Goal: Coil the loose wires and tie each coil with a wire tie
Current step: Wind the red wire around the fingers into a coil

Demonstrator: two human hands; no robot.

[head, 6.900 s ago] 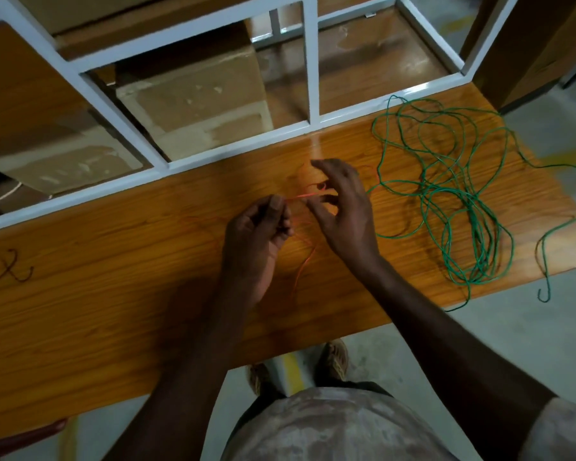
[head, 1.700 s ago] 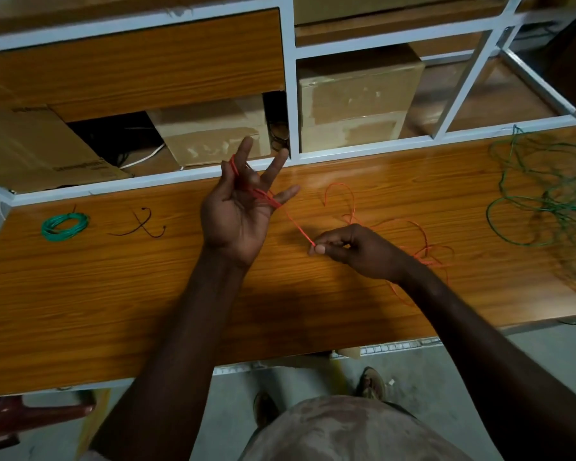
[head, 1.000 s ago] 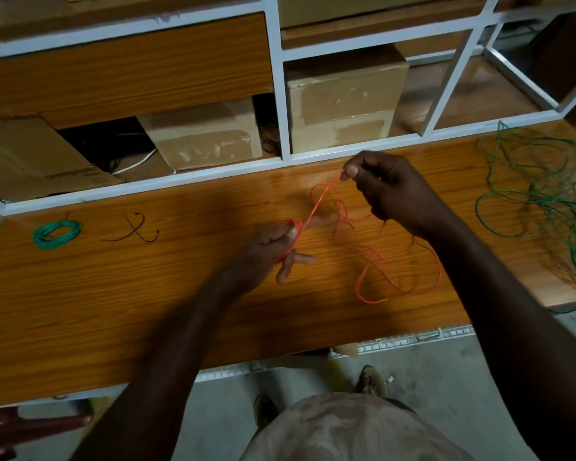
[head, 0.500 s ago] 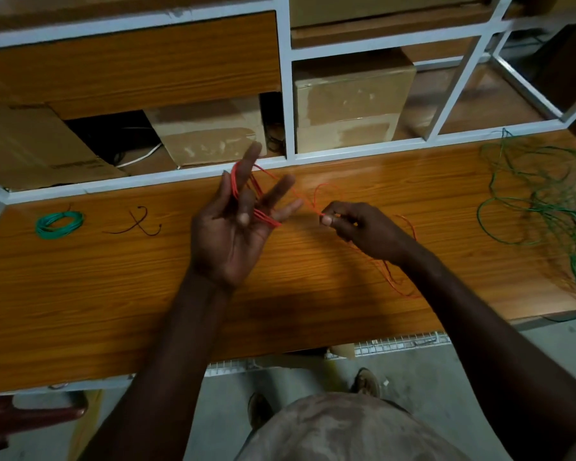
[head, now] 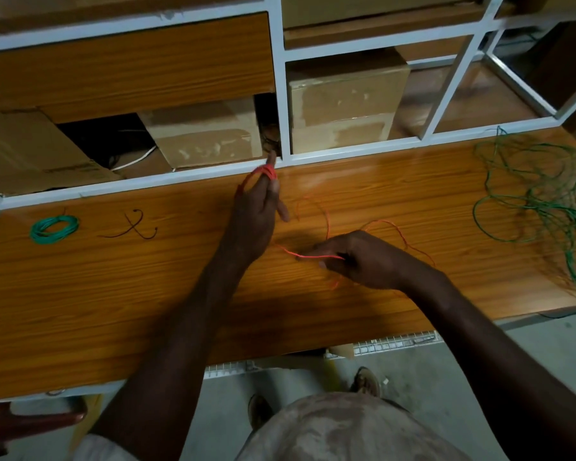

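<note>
Orange wire [head: 316, 256] is gaining another turn around our raised left hand [head: 255, 214] at frame centre, as our right hand [head: 359, 257], swung lower since half a second ago, is pinching the slack, so we are judging this coil nearly wound

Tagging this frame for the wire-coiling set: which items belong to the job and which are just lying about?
Job:
- orange wire, wound round the left hand, pinched by the right hand
- loose green wire, not yet coiled
- green coil, already wound
- dark wire ties
- wooden benchtop

Lying about:
- cardboard boxes in the white shelf frame
</note>
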